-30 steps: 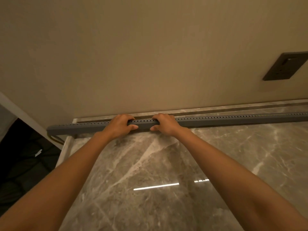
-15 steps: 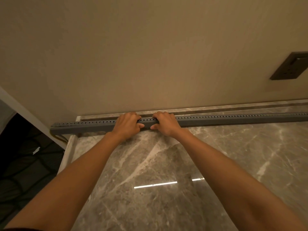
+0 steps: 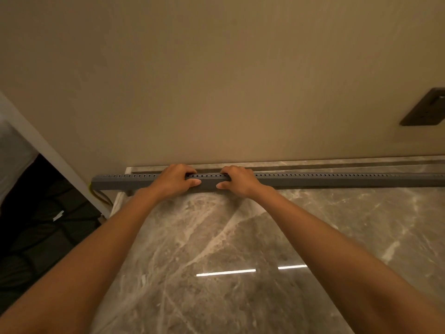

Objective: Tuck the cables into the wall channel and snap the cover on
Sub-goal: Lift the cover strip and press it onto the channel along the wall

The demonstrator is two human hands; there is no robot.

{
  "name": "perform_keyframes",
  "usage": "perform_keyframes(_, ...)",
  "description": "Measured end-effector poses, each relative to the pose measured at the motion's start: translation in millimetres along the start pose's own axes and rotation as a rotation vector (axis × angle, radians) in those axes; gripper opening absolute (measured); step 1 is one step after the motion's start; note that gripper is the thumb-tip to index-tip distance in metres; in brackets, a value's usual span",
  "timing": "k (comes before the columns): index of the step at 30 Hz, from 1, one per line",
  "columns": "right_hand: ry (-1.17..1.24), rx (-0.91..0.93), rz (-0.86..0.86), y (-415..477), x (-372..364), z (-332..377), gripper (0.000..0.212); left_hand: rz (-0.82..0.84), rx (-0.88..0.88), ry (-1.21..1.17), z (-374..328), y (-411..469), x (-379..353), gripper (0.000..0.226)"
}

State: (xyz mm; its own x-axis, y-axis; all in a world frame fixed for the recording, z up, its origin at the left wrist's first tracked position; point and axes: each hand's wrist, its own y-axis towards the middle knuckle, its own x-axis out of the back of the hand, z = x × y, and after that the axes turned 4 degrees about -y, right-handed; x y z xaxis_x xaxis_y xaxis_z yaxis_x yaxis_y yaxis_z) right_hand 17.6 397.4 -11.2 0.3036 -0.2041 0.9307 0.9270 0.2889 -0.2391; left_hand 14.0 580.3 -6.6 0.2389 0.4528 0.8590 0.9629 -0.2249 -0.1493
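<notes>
A long grey cable channel [image 3: 337, 180] with a row of small slots along its top lies on the marble surface [image 3: 240, 237] against the beige wall, running from the left end to the right edge of view. My left hand [image 3: 175, 180] and my right hand [image 3: 237, 180] both grip it side by side near its left part, fingers curled over the top and thumbs on the front face. A yellowish cable [image 3: 96, 194] hangs out below the channel's left end. Any cables inside the channel are hidden.
A dark wall socket plate [image 3: 425, 108] sits on the wall [image 3: 216, 80] at the right. At the left, a white frame edge [image 3: 48, 153] borders a dark lower area holding black cushioned material [image 3: 43, 237]. The marble top ends at its left edge beside that gap.
The view has shifted a little to the left and the hands sit slightly farther apart on the channel. The grip on the channel looks the same.
</notes>
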Motion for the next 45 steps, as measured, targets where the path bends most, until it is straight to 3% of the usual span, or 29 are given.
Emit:
perform_keyframes(6,-0.006,0.101,-0.002,14.4,-9.0,44.6,0.036,-0.048,0.064,0.002,34.0,-15.1,16.5,0.022)
perform_keyframes(15,-0.085,0.105,-0.111,17.3,-17.5,53.5,0.036,-0.213,0.036,0.258,27.3,-14.1,-1.5,0.032)
perform_keyframes(21,-0.049,0.074,-0.063,17.0,-12.4,47.1,0.034,-0.221,0.004,0.148,25.3,-11.9,-2.5,0.028)
perform_keyframes(26,-0.029,0.064,-0.004,17.3,-10.4,53.2,0.036,-0.109,-0.047,0.003,38.3,-16.9,9.9,0.028)
perform_keyframes(29,-0.03,0.09,0.008,20.6,-12.1,64.7,0.036,-0.152,0.008,-0.027,57.9,-27.7,23.5,0.03)
perform_keyframes(34,-0.017,0.158,-0.013,31.3,-20.8,102.9,0.034,-0.223,0.138,-0.013,99.3,-47.5,48.5,0.034)
perform_keyframes(45,-0.052,0.226,-0.118,41.9,-34.4,136.3,0.033,-0.212,0.072,0.146,102.3,-43.2,49.4,0.028)
